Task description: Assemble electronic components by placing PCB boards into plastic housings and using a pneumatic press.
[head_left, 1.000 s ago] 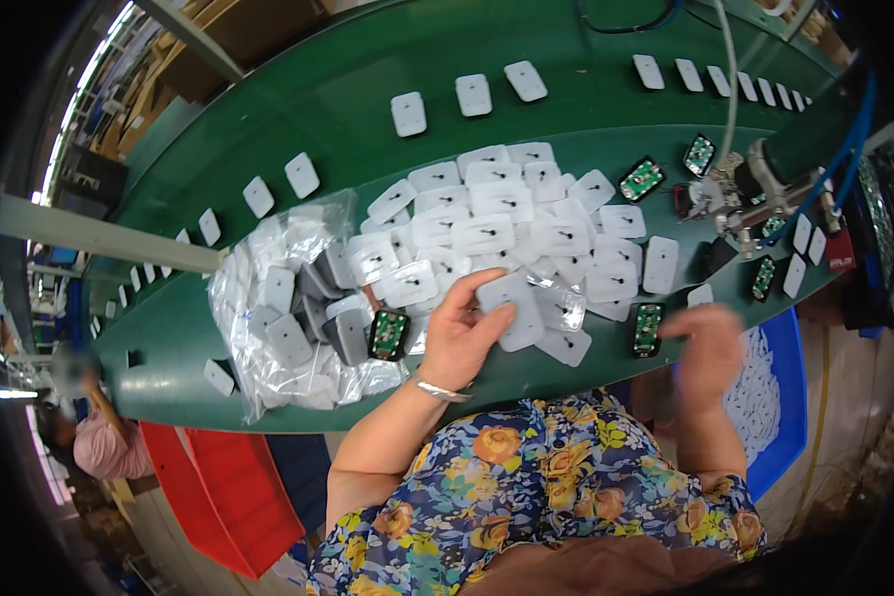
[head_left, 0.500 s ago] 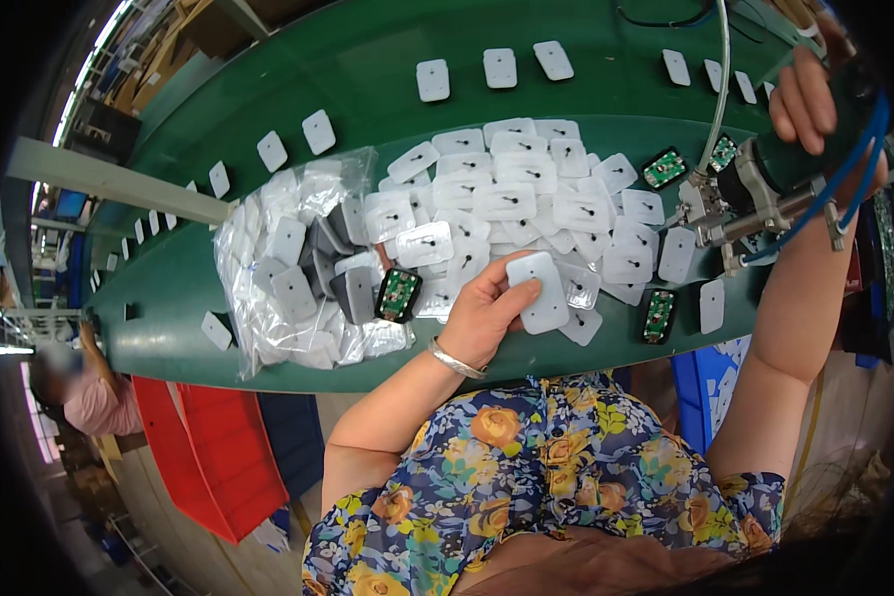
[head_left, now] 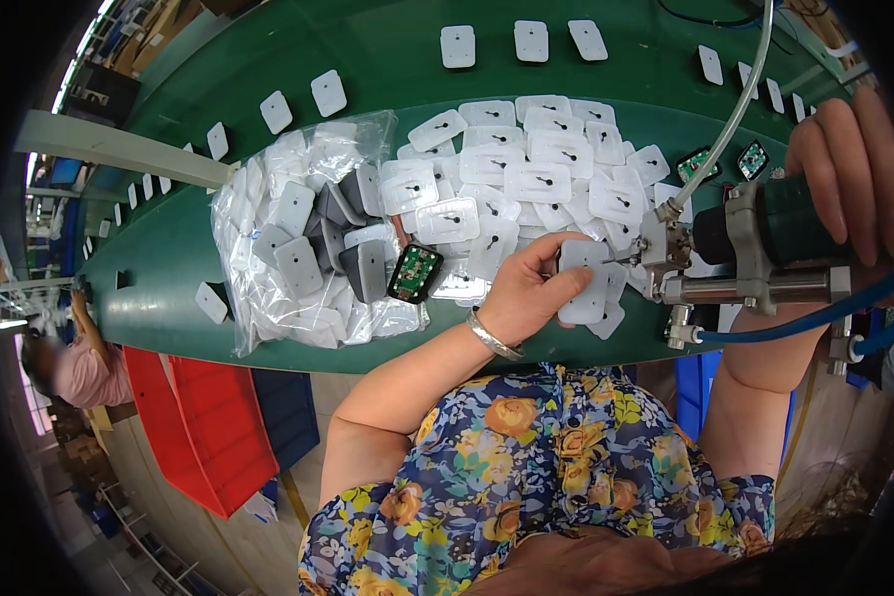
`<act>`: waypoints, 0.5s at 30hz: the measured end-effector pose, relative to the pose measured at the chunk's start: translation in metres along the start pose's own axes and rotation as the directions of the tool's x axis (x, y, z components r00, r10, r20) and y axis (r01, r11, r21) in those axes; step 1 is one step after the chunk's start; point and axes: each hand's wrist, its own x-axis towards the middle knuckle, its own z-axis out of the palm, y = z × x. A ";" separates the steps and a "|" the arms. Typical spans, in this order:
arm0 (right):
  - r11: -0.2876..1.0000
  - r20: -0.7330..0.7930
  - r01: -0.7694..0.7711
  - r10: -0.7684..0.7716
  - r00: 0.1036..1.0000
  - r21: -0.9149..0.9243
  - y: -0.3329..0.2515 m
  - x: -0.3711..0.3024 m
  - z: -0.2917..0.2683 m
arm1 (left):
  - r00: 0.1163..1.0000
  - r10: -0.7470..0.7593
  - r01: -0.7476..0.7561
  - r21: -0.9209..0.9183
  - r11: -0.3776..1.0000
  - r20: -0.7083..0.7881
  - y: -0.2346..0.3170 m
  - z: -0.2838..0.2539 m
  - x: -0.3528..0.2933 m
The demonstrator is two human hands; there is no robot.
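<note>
My left hand (head_left: pixel 526 296) pinches a white rounded rectangular plastic cover (head_left: pixel 583 290) between thumb and fingers, above the near right edge of the pile. A metal pneumatic dispensing tool (head_left: pixel 745 223) points its thin nozzle toward that cover's upper right side; I cannot tell whether they touch. My right hand (head_left: pixel 854 179) is wrapped over the tool's dark cylindrical body at the far right. A heap of white plates (head_left: pixel 536 181), each with a dark keyhole slot, lies beyond my left hand. Near my left wrist rests a green circuit board (head_left: pixel 414 272) in a black case.
A clear plastic bag (head_left: pixel 238 298) of white and grey covers sits left of the heap on the green bench (head_left: pixel 169 323). White covers (head_left: pixel 531 42) stand spaced along the far strip. A clear tube (head_left: pixel 730 109) and a blue hose (head_left: pixel 795 323) run from the tool. Red bin (head_left: pixel 209 427) below left.
My left hand has moved right with the white cover. The dispensing tool has swung left and nearer, its nozzle now at the cover, with my right hand over its body. The view has shifted slightly.
</note>
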 end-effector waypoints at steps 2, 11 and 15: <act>1.000 -0.021 0.011 -0.011 1.000 -0.011 0.000 0.002 0.003 | 1.000 -0.007 0.007 0.030 1.000 0.001 0.003 -0.001 0.001; 0.999 -0.066 0.027 -0.029 0.997 -0.031 -0.002 0.002 0.008 | 1.000 -0.015 0.014 0.055 0.998 0.010 0.010 0.004 0.003; 0.999 -0.073 0.033 -0.036 0.997 -0.037 0.000 0.002 0.011 | 1.000 -0.002 0.002 0.017 1.000 0.010 0.007 0.007 0.004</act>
